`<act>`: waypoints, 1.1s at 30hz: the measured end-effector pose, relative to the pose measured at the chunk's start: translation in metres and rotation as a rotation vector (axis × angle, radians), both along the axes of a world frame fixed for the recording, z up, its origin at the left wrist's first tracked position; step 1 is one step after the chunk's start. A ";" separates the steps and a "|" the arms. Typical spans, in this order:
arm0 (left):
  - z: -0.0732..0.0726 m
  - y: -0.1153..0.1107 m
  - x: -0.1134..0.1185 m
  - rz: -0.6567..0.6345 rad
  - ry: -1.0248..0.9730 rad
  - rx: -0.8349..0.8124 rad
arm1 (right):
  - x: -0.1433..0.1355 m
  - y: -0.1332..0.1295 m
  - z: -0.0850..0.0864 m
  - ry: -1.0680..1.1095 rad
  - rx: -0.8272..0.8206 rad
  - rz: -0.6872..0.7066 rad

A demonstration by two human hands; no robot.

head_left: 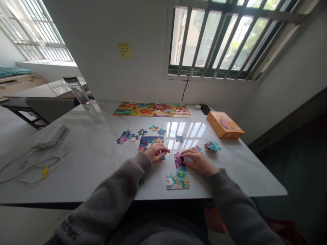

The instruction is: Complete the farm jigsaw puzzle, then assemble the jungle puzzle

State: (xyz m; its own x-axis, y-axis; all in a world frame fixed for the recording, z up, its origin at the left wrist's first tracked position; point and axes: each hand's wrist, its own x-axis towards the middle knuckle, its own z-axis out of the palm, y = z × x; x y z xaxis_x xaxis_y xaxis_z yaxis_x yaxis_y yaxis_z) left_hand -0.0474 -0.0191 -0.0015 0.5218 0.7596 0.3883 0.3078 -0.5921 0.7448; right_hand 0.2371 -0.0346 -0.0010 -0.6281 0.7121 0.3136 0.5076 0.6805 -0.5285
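My left hand (pixel 156 153) lies over the lower right of a dark blue joined puzzle section (pixel 148 140), its fingers bent and pointing right. What its fingertips hold, if anything, is hidden. My right hand (pixel 195 160) rests with its fingertips on the right edge of a purple and teal joined section (pixel 181 173), whose foot reaches toward the table's front edge. A gap of bare table separates the two sections. Loose pieces, among them a purple one (pixel 123 137), lie behind and left of my left hand. Another dark piece (pixel 179 139) sits behind my right hand.
A stack of pieces (pixel 212 146) and an orange box (pixel 225 125) stand at the right. A long farm picture (pixel 152 109) lies along the wall. At the left are a clear bottle (pixel 79 92), a white device (pixel 49 136) and cables (pixel 60 158). A phone (pixel 205 109) lies at the back.
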 end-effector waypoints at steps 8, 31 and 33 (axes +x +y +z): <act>-0.011 -0.017 0.032 -0.214 0.292 0.285 | 0.002 -0.005 -0.006 -0.066 0.041 -0.045; -0.008 0.002 -0.007 0.082 0.393 0.408 | 0.026 -0.004 -0.014 0.127 0.200 -0.533; -0.011 0.006 -0.012 0.109 0.425 0.410 | 0.031 -0.008 -0.021 0.060 0.195 -0.608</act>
